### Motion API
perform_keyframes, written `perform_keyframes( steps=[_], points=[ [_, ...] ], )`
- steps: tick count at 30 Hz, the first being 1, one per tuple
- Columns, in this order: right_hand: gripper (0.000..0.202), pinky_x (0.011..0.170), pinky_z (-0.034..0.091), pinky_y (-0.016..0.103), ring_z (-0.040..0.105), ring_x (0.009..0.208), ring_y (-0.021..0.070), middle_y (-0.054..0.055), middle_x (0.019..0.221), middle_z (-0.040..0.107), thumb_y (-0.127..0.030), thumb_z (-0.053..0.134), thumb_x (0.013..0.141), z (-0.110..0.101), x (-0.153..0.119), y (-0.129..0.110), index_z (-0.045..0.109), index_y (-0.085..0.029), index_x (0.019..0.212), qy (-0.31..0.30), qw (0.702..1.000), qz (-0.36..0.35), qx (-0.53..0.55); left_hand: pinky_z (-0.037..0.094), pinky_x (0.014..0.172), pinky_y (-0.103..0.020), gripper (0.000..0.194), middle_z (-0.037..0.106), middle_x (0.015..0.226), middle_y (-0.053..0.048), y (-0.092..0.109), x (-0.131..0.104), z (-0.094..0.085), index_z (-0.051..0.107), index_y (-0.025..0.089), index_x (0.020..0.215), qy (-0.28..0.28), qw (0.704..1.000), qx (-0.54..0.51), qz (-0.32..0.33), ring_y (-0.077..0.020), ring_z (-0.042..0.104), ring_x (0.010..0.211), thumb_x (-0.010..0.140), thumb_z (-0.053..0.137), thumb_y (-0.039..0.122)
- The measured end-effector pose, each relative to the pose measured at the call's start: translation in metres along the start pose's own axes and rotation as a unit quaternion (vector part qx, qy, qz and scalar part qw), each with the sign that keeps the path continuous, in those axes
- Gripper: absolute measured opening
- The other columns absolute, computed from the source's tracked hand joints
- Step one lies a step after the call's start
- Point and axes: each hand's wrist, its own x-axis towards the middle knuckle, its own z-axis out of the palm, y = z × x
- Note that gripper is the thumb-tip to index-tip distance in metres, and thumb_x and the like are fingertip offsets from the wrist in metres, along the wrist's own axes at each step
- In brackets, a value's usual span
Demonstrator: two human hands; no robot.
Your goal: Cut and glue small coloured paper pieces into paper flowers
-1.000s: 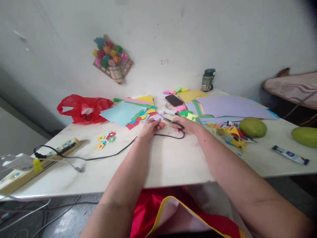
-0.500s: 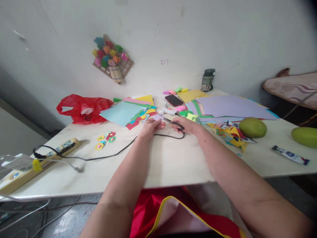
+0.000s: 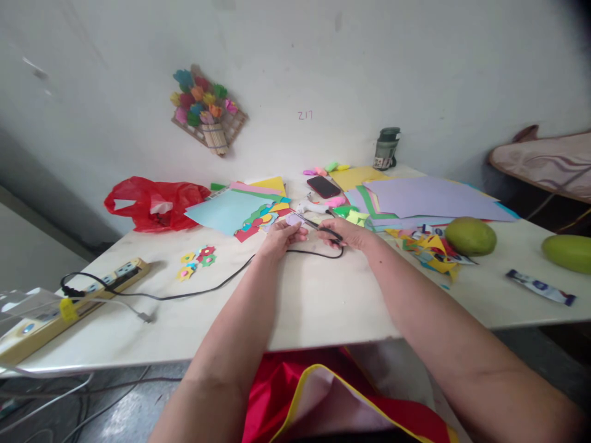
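Near the middle of the table, my left hand [image 3: 282, 239] pinches a small piece of lilac paper [image 3: 293, 219]. My right hand [image 3: 345, 234] is closed round the dark handles of a pair of scissors [image 3: 330, 233]. The scissors' blades point left and lie against the lilac paper; whether they are apart I cannot tell. Just beyond my left hand are cut paper scraps [image 3: 252, 231] in red, blue, green and yellow. A white glue gun [image 3: 314, 207] lies behind the scissors. Several small paper flowers [image 3: 197, 261] rest left of my left forearm.
A power strip [image 3: 115, 278] lies at the left, its black cord [image 3: 184, 295] running under my hands. A red plastic bag [image 3: 157, 206], coloured sheets [image 3: 415, 195] and a phone [image 3: 323, 186] are farther back. Green mangoes [image 3: 471, 236], paper scraps [image 3: 436, 253] and a tube [image 3: 540, 287] lie right.
The view has shifted very slightly. Both hands stay in place, still holding the lilac paper and the scissors.
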Motion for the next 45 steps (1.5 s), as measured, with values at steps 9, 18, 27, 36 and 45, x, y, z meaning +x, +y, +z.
perform_keyframes(
  steps=[9,18,27,36,45],
  points=[
    [0.029,0.032,0.026,0.018,0.041,0.036,0.0059,-0.006,0.045,0.046,-0.042,0.067,0.071,-0.001,0.002,0.002,0.05,-0.019,0.067,0.003,1.0,-0.003,0.007,0.052,0.06,-0.024,0.018,0.07,0.067,-0.006,0.001,-0.001,0.001,0.061,0.01,0.077,0.008,1.0,-0.008,-0.006,-0.0116,0.063,0.052,0.07,0.073,0.022],
    [0.03,0.033,0.027,0.018,0.041,0.036,0.006,-0.005,0.046,0.048,-0.044,0.067,0.071,-0.001,0.002,0.004,0.052,-0.018,0.068,0.007,1.0,-0.005,0.001,0.051,0.06,-0.024,0.02,0.07,0.068,-0.007,0.001,-0.001,0.001,0.061,0.01,0.08,-0.004,1.0,-0.008,-0.008,-0.0125,0.064,0.052,0.07,0.073,0.023],
    [0.033,0.032,0.027,0.018,0.041,0.036,0.0059,-0.005,0.046,0.048,-0.047,0.068,0.07,-0.003,0.004,0.006,0.053,-0.018,0.07,0.002,1.0,-0.01,0.004,0.051,0.059,-0.024,0.02,0.07,0.068,-0.007,0.001,0.0,0.001,0.061,0.01,0.08,-0.007,1.0,-0.008,-0.017,-0.0131,0.064,0.052,0.069,0.072,0.022],
    [0.032,0.032,0.028,0.017,0.04,0.035,0.0057,-0.006,0.045,0.047,-0.046,0.069,0.07,-0.003,0.008,0.01,0.054,-0.018,0.072,0.0,1.0,-0.013,0.005,0.051,0.059,-0.025,0.018,0.07,0.069,-0.008,0.001,0.0,0.001,0.06,0.009,0.082,0.001,1.0,-0.001,-0.021,-0.0138,0.064,0.052,0.071,0.069,0.02],
    [0.026,0.031,0.028,0.017,0.039,0.034,0.0051,-0.007,0.045,0.047,-0.04,0.066,0.071,-0.002,0.006,0.007,0.055,-0.017,0.075,0.002,1.0,-0.009,0.002,0.053,0.061,-0.025,0.02,0.069,0.07,-0.006,0.001,-0.001,0.001,0.058,0.012,0.085,0.004,1.0,0.005,-0.023,-0.0139,0.065,0.055,0.073,0.069,0.023]
  ],
)
